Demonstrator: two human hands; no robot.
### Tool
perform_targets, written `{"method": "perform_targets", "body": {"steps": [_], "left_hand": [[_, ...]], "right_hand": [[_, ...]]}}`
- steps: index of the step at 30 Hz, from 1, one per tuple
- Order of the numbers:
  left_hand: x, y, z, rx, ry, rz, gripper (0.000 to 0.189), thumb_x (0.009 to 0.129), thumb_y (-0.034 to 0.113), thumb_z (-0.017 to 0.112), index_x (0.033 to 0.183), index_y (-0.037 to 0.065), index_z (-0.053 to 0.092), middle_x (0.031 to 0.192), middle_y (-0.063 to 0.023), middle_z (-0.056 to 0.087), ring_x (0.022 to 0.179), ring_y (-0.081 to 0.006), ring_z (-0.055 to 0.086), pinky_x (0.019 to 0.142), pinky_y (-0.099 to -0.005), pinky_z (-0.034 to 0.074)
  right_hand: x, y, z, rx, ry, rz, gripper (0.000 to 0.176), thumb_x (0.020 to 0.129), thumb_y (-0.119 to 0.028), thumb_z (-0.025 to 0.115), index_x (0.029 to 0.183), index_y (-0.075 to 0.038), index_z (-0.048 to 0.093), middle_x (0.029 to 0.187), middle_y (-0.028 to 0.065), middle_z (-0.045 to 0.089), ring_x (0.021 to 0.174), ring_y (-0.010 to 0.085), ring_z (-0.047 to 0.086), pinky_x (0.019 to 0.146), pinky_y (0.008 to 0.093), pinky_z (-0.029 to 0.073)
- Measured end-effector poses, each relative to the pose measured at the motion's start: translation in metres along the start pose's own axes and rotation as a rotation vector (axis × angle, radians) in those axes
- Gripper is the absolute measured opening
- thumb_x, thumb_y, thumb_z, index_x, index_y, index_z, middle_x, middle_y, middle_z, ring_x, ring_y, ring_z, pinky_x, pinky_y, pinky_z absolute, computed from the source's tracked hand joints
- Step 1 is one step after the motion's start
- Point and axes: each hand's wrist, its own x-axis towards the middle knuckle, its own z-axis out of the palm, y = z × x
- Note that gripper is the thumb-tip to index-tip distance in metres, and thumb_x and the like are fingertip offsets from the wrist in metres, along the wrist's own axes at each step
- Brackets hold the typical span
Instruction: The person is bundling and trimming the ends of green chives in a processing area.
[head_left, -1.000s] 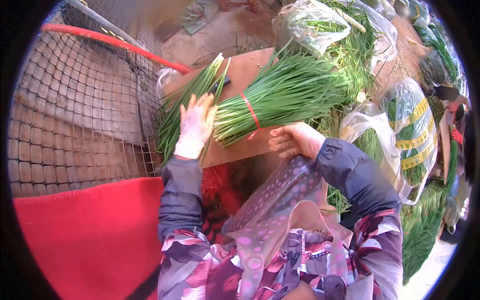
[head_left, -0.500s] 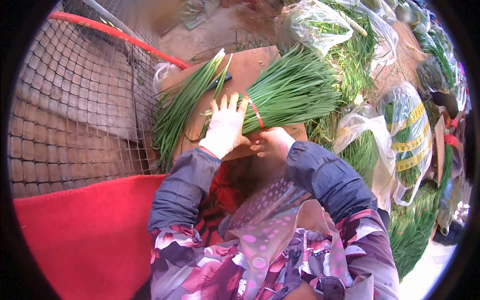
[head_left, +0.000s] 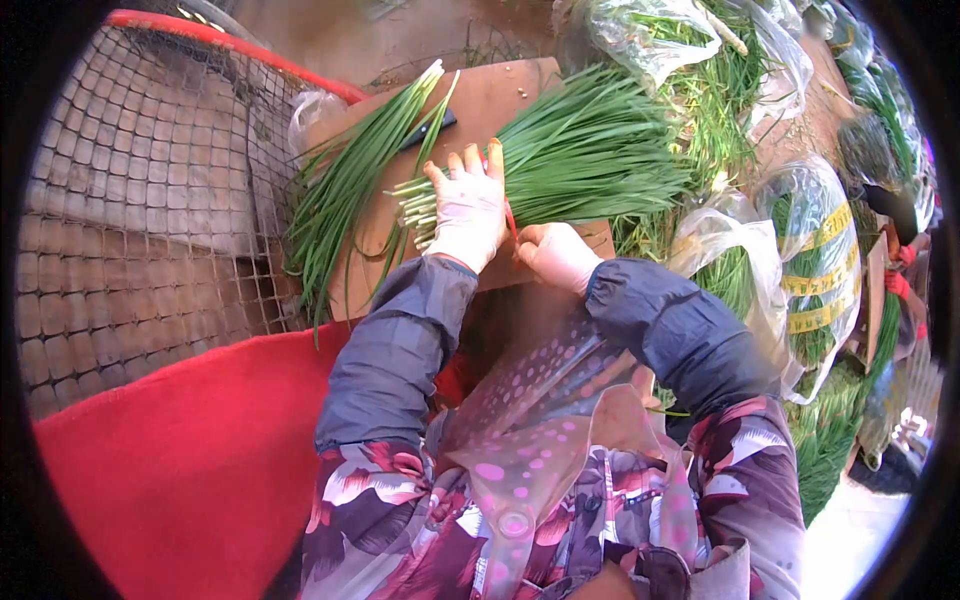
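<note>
A banded bunch of garlic chives [head_left: 600,150] lay across the brown counter [head_left: 500,95], leaf tips toward the person's right and pale cut ends [head_left: 418,210] toward the left. The left hand [head_left: 470,210] lay over the stems beside the red band [head_left: 510,216], fingers spread wide, palm down. The right hand [head_left: 562,260] was at the near side of the bunch, its fingers narrowed to a pinch on the band's near end; the exact grip on the tie was too small to make out.

Good work here seemed to depend on the left palm pressing evenly, so that the stems stayed packed while the right fingers drew on the band. A steady pull close to the bundle looked safer than a jerk, which could have twisted the stalks or slid the band toward the leaves. Too tight a band might have bruised the tender stems; too slack a one would have let the inner ones slip. The pale ends stuck out a little unevenly, so light pressure there mattered too. The loose chives [head_left: 350,180], lying over part of a dark object [head_left: 428,130], were best kept apart from the bunch.
</note>
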Motion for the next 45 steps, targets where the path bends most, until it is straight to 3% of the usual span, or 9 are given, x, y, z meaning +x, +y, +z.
{"method": "perform_targets", "body": {"steps": [14, 20, 21, 25, 28, 32, 33, 40, 45], "left_hand": [[-0.008, 0.003, 0.017, -0.070, 0.231, 0.051, 0.051, 0.082, 0.023, 0.051, 0.129, 0.003, 0.044, 0.114, -0.0142, 0.052, 0.107, -0.0295, 0.050, 0.093, -0.0517, 0.035], [-0.025, 0.007, -0.002, -0.060, 0.169, 0.106, 0.079, 0.072, 0.035, 0.066, 0.136, -0.001, 0.036, 0.134, -0.0202, 0.042, 0.121, -0.0376, 0.042, 0.103, -0.0568, 0.028], [-0.028, 0.007, -0.003, -0.128, 0.178, 0.122, 0.091, 0.063, 0.034, 0.076, 0.136, -0.002, 0.035, 0.135, -0.0215, 0.040, 0.124, -0.0388, 0.039, 0.106, -0.0564, 0.026], [-0.014, -0.035, -0.031, -0.526, 0.184, 0.248, 0.094, 0.059, 0.036, 0.081, 0.136, 0.005, 0.038, 0.137, -0.0203, 0.039, 0.131, -0.0427, 0.033, 0.107, -0.0568, 0.024], [0.036, -0.088, -0.037, -0.303, 0.183, -0.014, 0.110, 0.056, 0.051, 0.081, 0.142, 0.007, 0.030, 0.148, -0.0215, 0.025, 0.140, -0.0419, 0.015, 0.109, -0.0617, 0.016], [0.076, -0.103, -0.018, -0.135, -0.185, -0.216, 0.125, 0.055, 0.057, 0.081, 0.149, 0.011, 0.014, 0.152, -0.0197, 0.019, 0.141, -0.0414, 0.012, 0.108, -0.0631, 0.017], [0.081, -0.105, -0.012, -0.085, -0.293, -0.245, 0.129, 0.054, 0.056, 0.082, 0.150, 0.012, 0.008, 0.153, -0.0196, 0.016, 0.141, -0.0413, 0.012, 0.108, -0.0631, 0.017], [0.098, -0.151, 0.028, -0.366, -0.402, -0.425, 0.125, 0.056, 0.038, 0.085, 0.150, 0.015, 0.006, 0.137, -0.0225, 0.045, 0.127, -0.0361, 0.042, 0.103, -0.0526, 0.034], [0.083, -0.175, 0.045, -0.398, -0.236, -0.313, 0.081, 0.065, 0.031, 0.078, 0.137, 0.015, 0.045, 0.123, -0.0134, 0.059, 0.115, -0.0331, 0.053, 0.099, -0.0450, 0.040]], "right_hand": [[0.036, -0.047, -0.021, 1.172, 0.002, 0.193, 0.018, 0.082, -0.008, 0.050, 0.081, 0.005, 0.063, 0.047, 0.0011, 0.042, 0.035, 0.0110, 0.033, 0.036, 0.0278, 0.028], [0.033, -0.052, -0.096, 0.137, 0.090, -0.296, 0.035, 0.080, -0.018, 0.065, 0.112, -0.004, 0.063, 0.076, 0.0108, 0.065, 0.066, 0.0176, 0.064, 0.063, 0.0287, 0.052], [0.035, -0.056, -0.109, 0.008, 0.102, -0.372, 0.068, 0.072, -0.032, 0.075, 0.130, -0.008, 0.050, 0.104, 0.0158, 0.064, 0.104, 0.0305, 0.061, 0.090, 0.0401, 0.048], [0.074, -0.026, -0.097, -0.751, 0.040, -0.471, 0.119, 0.047, -0.056, 0.083, 0.142, -0.009, 0.030, 0.133, 0.0194, 0.048, 0.133, 0.0452, 0.030, 0.110, 0.0558, 0.021], [0.065, -0.036, -0.092, -0.875, -0.140, -0.416, 0.120, 0.045, -0.059, 0.083, 0.141, -0.007, 0.032, 0.133, 0.0167, 0.049, 0.128, 0.0383, 0.040, 0.108, 0.0584, 0.022], [0.076, -0.059, -0.120, -0.646, -0.272, -0.219, 0.051, 0.071, -0.045, 0.070, 0.107, -0.010, 0.068, 0.094, 0.0196, 0.066, 0.095, 0.0308, 0.064, 0.087, 0.0430, 0.048], [0.095, -0.044, -0.116, -0.682, 0.087, -0.405, 0.024, 0.078, -0.030, 0.059, 0.085, -0.012, 0.073, 0.075, 0.0188, 0.066, 0.075, 0.0293, 0.067, 0.068, 0.0395, 0.053], [0.195, -0.042, -0.043, -0.805, 0.319, -0.446, 0.029, 0.067, -0.024, 0.072, 0.091, -0.010, 0.068, 0.099, 0.0127, 0.066, 0.090, 0.0287, 0.065, 0.070, 0.0418, 0.050], [0.209, -0.068, -0.016, -0.957, 0.133, -0.443, 0.028, 0.068, -0.021, 0.071, 0.095, -0.013, 0.066, 0.093, 0.0109, 0.067, 0.088, 0.0276, 0.066, 0.072, 0.0394, 0.049]]}}
